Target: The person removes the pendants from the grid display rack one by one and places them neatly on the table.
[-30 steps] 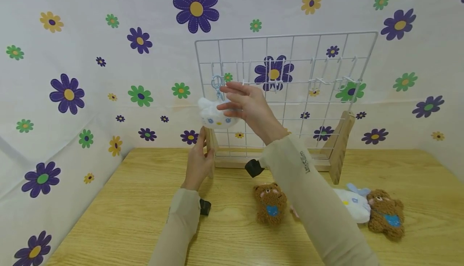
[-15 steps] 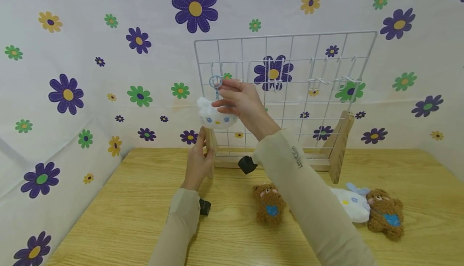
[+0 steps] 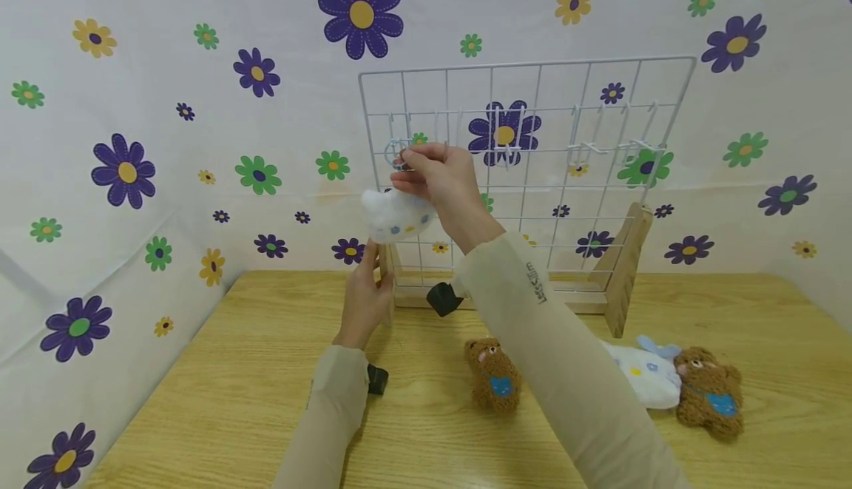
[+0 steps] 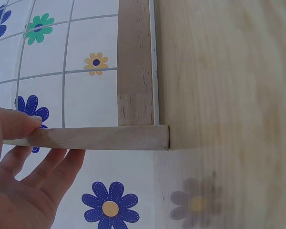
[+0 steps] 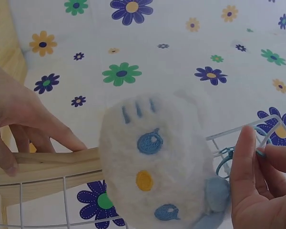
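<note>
My right hand (image 3: 452, 189) pinches the light blue key ring (image 3: 393, 152) of a white plush cat keychain, thumb against fingertips, at the left end of the white wire grid rack (image 3: 526, 67). Below the ring hangs the plush cat (image 3: 399, 217), tilted, with blue eyes and a yellow nose. In the right wrist view its face (image 5: 150, 171) shows close up, with a blue bow at its edge. My left hand (image 3: 362, 300) grips the rack's left wooden upright (image 4: 105, 138), thumb on one side and fingers on the other.
White hooks (image 3: 509, 152) line the grid's upper part. On the wooden table (image 3: 233, 378) lie a brown plush bear (image 3: 494, 376), a white plush (image 3: 646, 378) partly behind my right sleeve, and another brown bear (image 3: 708, 393). A flowered cloth (image 3: 286, 156) stands behind.
My right hand has shifted slightly left, and its thumb and fingers have come together on the ring. The plush cat has tilted and dropped slightly. My left hand has stayed on the upright.
</note>
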Motion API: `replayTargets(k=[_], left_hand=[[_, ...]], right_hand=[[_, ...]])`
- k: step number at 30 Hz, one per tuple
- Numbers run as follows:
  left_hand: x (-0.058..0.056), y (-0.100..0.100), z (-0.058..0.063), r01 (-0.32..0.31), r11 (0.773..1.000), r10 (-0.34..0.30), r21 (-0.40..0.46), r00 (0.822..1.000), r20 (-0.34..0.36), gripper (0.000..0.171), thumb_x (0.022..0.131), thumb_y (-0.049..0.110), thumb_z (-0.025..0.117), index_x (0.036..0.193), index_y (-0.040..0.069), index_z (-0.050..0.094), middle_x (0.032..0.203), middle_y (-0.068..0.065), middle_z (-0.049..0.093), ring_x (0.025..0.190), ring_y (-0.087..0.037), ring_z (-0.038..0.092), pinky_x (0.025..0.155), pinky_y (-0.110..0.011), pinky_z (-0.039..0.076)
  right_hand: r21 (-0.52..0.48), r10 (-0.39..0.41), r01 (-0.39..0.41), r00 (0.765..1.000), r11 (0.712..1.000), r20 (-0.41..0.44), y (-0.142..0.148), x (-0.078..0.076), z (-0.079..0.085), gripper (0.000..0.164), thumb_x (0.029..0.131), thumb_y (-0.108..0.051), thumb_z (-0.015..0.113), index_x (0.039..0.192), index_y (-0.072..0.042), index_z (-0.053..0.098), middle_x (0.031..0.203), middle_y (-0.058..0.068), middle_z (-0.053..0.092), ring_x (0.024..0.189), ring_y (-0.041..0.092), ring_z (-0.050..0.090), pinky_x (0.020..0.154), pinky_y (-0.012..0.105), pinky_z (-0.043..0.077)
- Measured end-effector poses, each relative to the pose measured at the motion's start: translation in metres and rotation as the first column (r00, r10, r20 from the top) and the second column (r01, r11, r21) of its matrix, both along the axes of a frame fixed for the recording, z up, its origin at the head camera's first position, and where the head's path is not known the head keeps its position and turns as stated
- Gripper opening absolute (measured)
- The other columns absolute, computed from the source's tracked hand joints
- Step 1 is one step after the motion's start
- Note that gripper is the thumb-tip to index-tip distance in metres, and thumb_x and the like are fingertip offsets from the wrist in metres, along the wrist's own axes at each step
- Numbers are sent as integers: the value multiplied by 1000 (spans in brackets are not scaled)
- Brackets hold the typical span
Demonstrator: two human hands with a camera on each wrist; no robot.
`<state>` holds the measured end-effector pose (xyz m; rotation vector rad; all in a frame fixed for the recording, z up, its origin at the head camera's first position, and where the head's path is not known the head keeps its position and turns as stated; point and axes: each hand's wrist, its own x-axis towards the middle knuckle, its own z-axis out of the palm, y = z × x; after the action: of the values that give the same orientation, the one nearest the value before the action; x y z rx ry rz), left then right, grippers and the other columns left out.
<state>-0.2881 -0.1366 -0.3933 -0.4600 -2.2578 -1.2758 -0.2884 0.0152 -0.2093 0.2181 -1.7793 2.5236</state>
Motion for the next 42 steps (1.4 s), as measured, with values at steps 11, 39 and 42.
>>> replayTargets(k=[11, 39, 42], left_hand=[[0, -1, -1, -9, 1000, 9, 6, 1000, 20, 59, 94, -15, 59, 147, 5, 42, 143, -27, 53, 126, -49, 55, 90, -57, 56], [3, 2, 5, -95, 993, 99, -74, 994, 50, 79, 90, -13, 65, 158, 5, 30, 122, -26, 66, 101, -39, 66, 90, -53, 57], [3, 2, 5, -87, 995, 90, -43, 993, 81, 81, 90, -11, 67, 160, 5, 28, 132, -27, 61, 114, -40, 63, 97, -54, 55]], right_hand=[[-32, 11, -13, 998, 999, -61, -2, 10, 0, 13, 99, -3, 63, 108, 6, 68, 98, 16, 70, 73, 17, 72, 78, 28, 62], [92, 22, -13, 995, 996, -96, 14, 38, -39, 16, 100, 2, 60, 110, 13, 64, 94, 14, 69, 71, 14, 71, 77, 30, 63], [138, 11, 3, 994, 990, -106, 17, 37, -44, 17, 100, 1, 60, 111, 13, 65, 95, 15, 70, 71, 13, 71, 76, 30, 63]])
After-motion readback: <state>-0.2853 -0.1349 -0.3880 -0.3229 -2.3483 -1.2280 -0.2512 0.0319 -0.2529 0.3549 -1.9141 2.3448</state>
